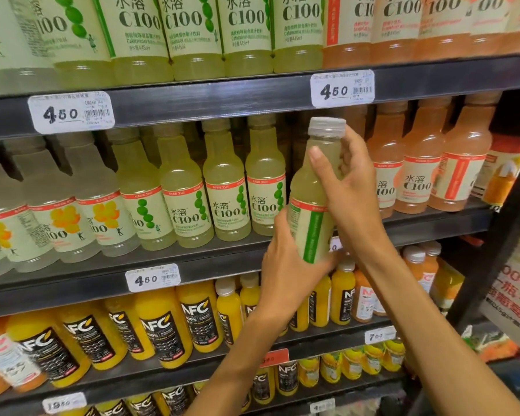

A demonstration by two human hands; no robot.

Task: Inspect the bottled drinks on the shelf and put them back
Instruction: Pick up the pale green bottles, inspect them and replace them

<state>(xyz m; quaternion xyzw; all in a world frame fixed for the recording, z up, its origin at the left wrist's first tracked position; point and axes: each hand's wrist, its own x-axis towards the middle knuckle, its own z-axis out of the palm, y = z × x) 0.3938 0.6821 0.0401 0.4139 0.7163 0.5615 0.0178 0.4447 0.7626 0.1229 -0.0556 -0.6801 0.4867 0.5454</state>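
I hold a pale green C100 bottle [308, 193] with a grey cap upright in front of the middle shelf [192, 267]. Its label is turned sideways, showing a green stripe. My left hand [285, 265] cups the bottle's base from below. My right hand [347, 187] wraps the neck and shoulder just under the cap. Behind the bottle there is a dark gap in the row, between the green C100 bottles [225, 190] on its left and the orange-pink C100 bottles [418, 169] on its right.
The upper shelf [222, 97] carries more C100 bottles and 4.50 price tags [71, 112]. Yellow-labelled C100 bottles [60, 211] stand at the left. Orange NFC juice bottles [162, 322] fill the lower shelves. A dark upright post [499, 241] and packaged goods border the right.
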